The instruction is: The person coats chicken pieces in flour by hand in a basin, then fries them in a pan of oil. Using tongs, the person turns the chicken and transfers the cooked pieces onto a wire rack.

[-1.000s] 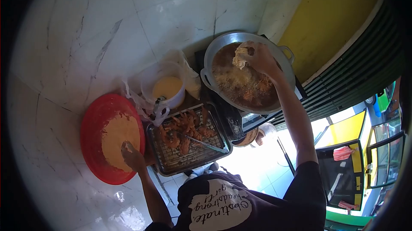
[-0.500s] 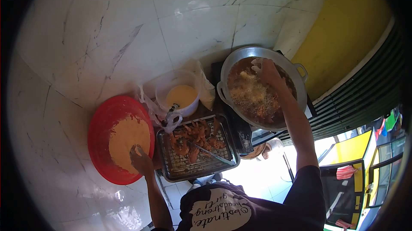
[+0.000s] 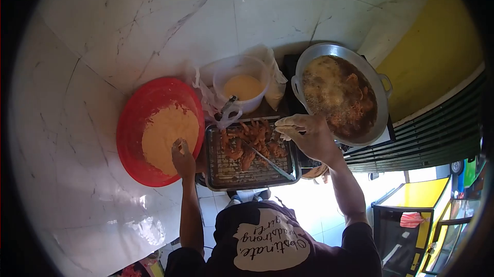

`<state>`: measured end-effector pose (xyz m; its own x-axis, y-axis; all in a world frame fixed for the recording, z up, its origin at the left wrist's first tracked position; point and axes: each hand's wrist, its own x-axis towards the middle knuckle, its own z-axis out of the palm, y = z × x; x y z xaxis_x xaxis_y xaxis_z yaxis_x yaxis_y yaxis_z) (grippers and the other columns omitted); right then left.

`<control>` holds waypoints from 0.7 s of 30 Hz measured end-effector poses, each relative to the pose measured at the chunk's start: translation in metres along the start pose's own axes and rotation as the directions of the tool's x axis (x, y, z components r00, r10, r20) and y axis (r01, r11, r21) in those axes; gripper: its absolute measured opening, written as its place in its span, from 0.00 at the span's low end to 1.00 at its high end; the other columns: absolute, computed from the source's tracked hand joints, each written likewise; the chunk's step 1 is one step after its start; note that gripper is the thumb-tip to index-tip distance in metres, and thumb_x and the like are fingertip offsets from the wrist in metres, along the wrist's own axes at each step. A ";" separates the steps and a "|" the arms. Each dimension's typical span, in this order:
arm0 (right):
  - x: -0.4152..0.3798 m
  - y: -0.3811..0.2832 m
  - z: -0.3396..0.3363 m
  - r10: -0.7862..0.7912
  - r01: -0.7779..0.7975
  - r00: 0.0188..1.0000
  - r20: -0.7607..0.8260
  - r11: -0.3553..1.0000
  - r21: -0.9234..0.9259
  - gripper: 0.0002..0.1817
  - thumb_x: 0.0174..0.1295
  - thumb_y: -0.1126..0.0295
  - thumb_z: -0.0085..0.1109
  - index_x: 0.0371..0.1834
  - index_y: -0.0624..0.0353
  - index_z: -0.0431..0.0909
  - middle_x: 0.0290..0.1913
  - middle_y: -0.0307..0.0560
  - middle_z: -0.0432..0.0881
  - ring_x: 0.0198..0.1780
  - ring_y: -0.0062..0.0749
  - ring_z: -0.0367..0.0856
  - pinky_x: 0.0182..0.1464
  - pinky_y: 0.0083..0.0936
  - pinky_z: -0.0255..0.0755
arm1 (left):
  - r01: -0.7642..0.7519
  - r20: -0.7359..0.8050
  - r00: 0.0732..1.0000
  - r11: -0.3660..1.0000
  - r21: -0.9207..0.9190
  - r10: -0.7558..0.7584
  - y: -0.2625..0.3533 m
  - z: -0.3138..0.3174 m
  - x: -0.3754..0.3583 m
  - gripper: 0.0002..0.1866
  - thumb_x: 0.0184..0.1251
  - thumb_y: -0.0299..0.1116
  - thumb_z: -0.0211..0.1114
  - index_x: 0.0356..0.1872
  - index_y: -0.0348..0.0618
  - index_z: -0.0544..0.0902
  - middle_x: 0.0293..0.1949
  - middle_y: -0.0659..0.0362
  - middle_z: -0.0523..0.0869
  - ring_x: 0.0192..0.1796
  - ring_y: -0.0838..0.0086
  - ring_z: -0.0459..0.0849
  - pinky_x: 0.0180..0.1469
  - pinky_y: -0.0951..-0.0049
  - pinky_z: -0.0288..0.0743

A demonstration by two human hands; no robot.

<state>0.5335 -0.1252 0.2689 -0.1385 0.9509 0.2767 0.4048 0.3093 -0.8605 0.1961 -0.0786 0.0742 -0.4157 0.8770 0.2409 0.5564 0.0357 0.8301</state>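
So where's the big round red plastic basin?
In the head view, the red basin is on the left, beside the dark rectangular tray, with the person's left hand over the basin's edge.

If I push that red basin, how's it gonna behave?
The red basin looks like smooth plastic, so its rim may flex a little. The pale powder spread inside probably adds weight and could slide around, but the wide shape suggests it's unlikely to tip.
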 end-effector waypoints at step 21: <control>0.190 0.151 0.334 0.444 -0.792 0.611 0.655 0.356 0.496 0.41 0.65 0.50 0.49 0.71 0.61 0.42 0.71 0.60 0.48 0.67 0.52 0.59 0.68 0.42 0.54 | 0.759 0.330 0.650 0.561 -0.332 -0.685 -0.120 -0.160 0.151 0.30 0.65 0.50 0.55 0.61 0.37 0.67 0.53 0.51 0.73 0.47 0.67 0.79 0.44 0.66 0.76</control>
<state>0.2664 0.0998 0.0493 -0.4971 0.7134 -0.4939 -0.1946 -0.6464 -0.7378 -0.0483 -0.0265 0.0918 -0.4140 0.7035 -0.5776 -0.2421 0.5266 0.8149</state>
